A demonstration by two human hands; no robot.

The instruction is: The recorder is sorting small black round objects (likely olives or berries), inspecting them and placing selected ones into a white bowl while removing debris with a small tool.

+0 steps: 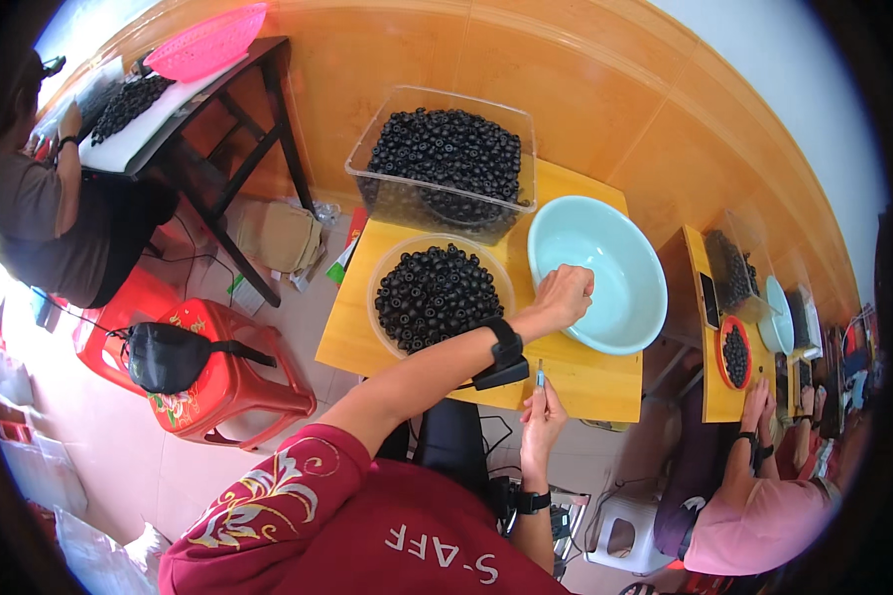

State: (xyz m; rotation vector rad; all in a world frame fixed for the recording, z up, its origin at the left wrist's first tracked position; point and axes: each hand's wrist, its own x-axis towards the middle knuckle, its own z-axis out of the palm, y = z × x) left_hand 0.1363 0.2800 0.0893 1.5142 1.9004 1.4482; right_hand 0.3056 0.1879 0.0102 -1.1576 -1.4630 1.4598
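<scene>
My left hand [566, 296] is closed over the near left rim of a pale blue basin [620, 258]; whatever its fingers hold, if anything, is hidden. At the table's front edge, my right hand [543, 424] grips a slim, light-blue tool [541, 378] upright, its kind too small to make out. A round shallow tub [511, 297] heaped with small black ring-shaped pieces [439, 297] stands left of the basin, partly behind my left forearm. Behind it is a clear rectangular bin [352, 164] holding many more of these black pieces.
These containers share a yellow table [605, 392] against an orange wall. Red plastic stools [223, 372] with a black bag [169, 357] stand at left. Far left, a person sits at a dark table [258, 59]. More people work at another yellow table [714, 392] on the right.
</scene>
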